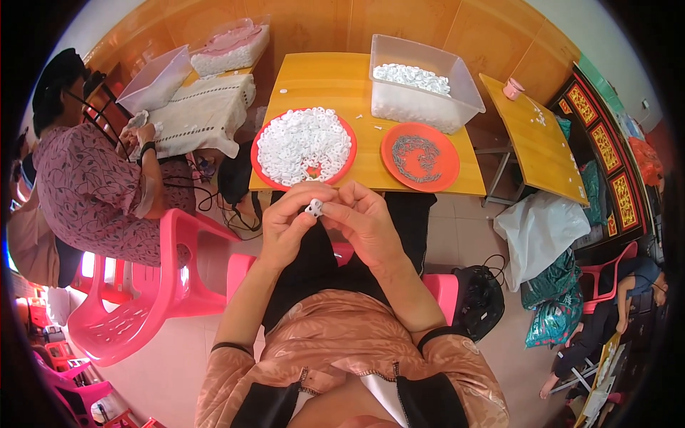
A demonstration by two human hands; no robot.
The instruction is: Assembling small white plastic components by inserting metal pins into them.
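A small white plastic piece with round dark holes (pixel 314 207) is pinched between the thumb and fingers of my left hand (pixel 287 220), just off the table's near edge. My right hand (pixel 365 222) is closed beside it, thumb and fingertips pressed together against the piece's right side. Whether those fingertips also hold a tiny part cannot be made out. Just beyond my hands is a red round tray (pixel 256 158) heaped with similar white pieces. To its right lies an orange-red plate (pixel 447 160) with many thin grey metal pins or screws.
Behind the plate, a clear plastic bin (pixel 427 114) holds more white pieces on the yellow table (pixel 321 78). Another person (pixel 107 171) works at a cloth-covered table on the left. A pink chair (pixel 128 321), a black bag (pixel 479 303) and a white sack (pixel 542 228) stand around me.
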